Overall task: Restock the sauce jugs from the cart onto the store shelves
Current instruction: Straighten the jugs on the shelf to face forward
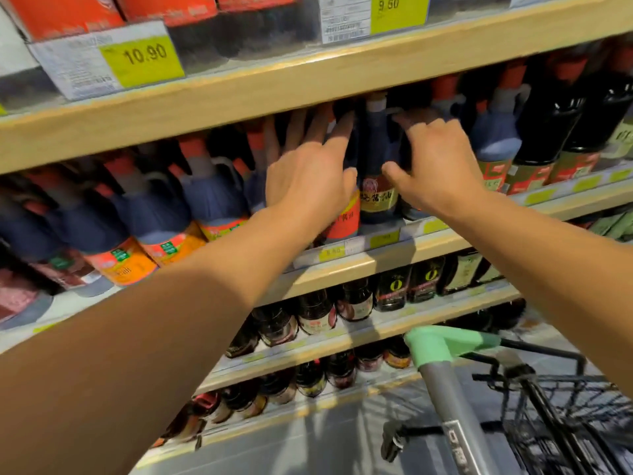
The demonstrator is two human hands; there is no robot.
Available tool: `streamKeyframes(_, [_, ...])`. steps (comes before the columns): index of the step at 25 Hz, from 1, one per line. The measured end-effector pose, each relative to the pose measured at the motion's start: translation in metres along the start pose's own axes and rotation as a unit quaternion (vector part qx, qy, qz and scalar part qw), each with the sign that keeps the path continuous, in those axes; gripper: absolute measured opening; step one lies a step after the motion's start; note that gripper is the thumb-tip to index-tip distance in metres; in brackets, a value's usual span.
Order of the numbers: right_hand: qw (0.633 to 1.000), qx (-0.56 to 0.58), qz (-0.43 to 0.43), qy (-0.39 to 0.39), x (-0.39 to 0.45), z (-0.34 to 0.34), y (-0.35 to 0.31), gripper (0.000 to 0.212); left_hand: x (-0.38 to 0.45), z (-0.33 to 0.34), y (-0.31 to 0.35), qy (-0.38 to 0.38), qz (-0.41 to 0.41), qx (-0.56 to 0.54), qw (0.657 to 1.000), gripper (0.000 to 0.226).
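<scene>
Dark sauce jugs with red caps fill the middle shelf (pixel 394 257). One jug with a yellow label (pixel 378 159) stands upright at the shelf front, between my two hands. My left hand (pixel 308 173) lies flat with its fingers stretched out against the jugs just left of it, over a red-labelled jug (pixel 342 226). My right hand (pixel 435 159) curls its fingers and thumb around a dark jug (pixel 409 207) just right of the yellow-labelled one. That jug's top is hidden by my fingers.
The wooden shelf board above (pixel 239 97) hangs close over the jug caps and carries price tags. Smaller bottles (pixel 390 293) line the lower shelves. The cart's green handle (pixel 445 344) and black wire basket (pixel 565 423) stand at the lower right.
</scene>
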State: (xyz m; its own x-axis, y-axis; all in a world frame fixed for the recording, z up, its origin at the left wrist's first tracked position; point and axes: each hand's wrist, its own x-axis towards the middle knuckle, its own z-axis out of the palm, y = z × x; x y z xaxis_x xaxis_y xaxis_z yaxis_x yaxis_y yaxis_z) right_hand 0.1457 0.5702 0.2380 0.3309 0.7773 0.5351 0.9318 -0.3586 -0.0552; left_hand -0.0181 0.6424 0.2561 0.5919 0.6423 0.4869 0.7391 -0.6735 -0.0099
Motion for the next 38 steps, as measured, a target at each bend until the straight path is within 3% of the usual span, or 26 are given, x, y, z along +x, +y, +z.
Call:
streamKeyframes(7, [1.0, -0.01, 0.014, 0.001, 0.024, 0.002, -0.004, 0.04, 0.019, 0.023, 0.009, 0.06, 0.004, 0.026, 0.998, 0.074])
streamKeyframes(10, [0.999, 0.031, -0.011, 0.011, 0.044, 0.006, -0.011, 0.058, 0.026, 0.026, 0.003, 0.08, -0.018, 0.037, 0.996, 0.073])
streamKeyframes(12, [0.999, 0.027, 0.009, -0.034, 0.059, 0.007, -0.019, 0.059, 0.028, 0.027, -0.002, 0.089, -0.022, 0.055, 0.994, 0.069])
streamKeyframes(17, [0.998, 0.051, 0.018, -0.045, 0.073, 0.008, -0.033, 0.047, 0.029, 0.027, -0.005, 0.073, -0.044, -0.066, 0.994, 0.066])
streamKeyframes(24, [0.993, 0.105, 0.033, -0.032, 0.087, 0.003, -0.01, 0.045, 0.03, 0.019, -0.006, 0.074, -0.064, -0.109, 0.989, 0.059])
streamKeyframes(29, [0.991, 0.119, 0.003, -0.065, 0.088, 0.005, -0.01, 0.049, 0.04, 0.01, 0.001, 0.051, -0.107, -0.091, 0.989, 0.052])
streamKeyframes(35, [0.99, 0.097, 0.074, -0.071, 0.086, 0.016, -0.018, 0.053, 0.046, 0.013, 0.004, 0.021, -0.128, -0.065, 0.989, 0.051])
streamKeyframes(38, [0.988, 0.13, 0.031, -0.082, 0.086, 0.007, -0.012, 0.044, 0.05, 0.009, 0.002, -0.005, -0.136, -0.063, 0.989, 0.053])
